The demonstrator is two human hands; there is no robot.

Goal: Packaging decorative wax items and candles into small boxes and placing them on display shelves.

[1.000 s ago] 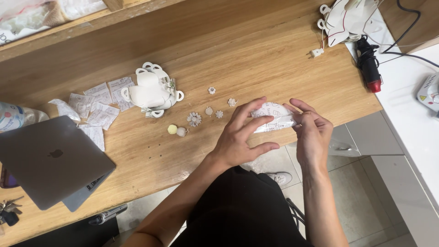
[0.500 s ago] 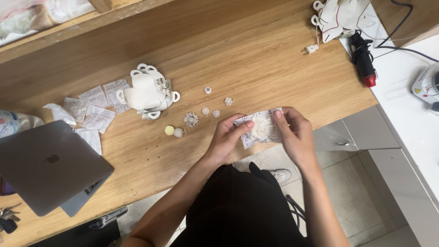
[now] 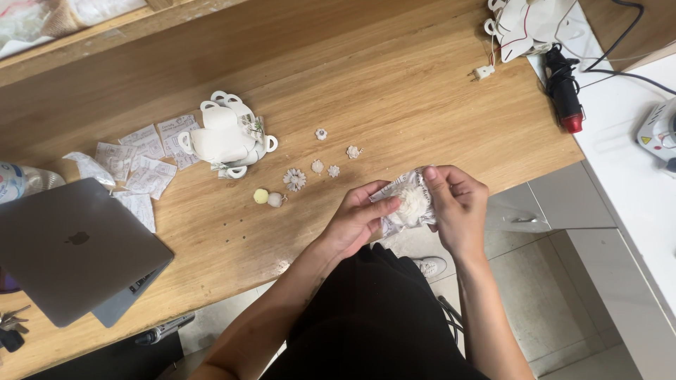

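Both my hands hold a small clear plastic packet (image 3: 403, 200) with a white fluffy piece inside, at the front edge of the wooden table (image 3: 394, 77). My left hand (image 3: 359, 219) grips its left side with the thumb across the front. My right hand (image 3: 456, 204) pinches its right top corner. Just left of the packet, several small white flower-shaped charms (image 3: 294, 179) lie loose on the wood, with a yellow ball (image 3: 261, 196) and a pale ball (image 3: 274, 200) beside them.
A white moulded piece with loops (image 3: 224, 137) sits among several opened packets (image 3: 144, 165). A grey laptop (image 3: 67, 257) lies at the left, keys (image 3: 8, 329) below it. A black and red tool (image 3: 565, 91) and cables lie at the right. Tiled floor shows below.
My hands have drawn the packet closer together and lower, toward the table's front edge. The packet, stretched out flat a second ago, is now bunched between the fingers.
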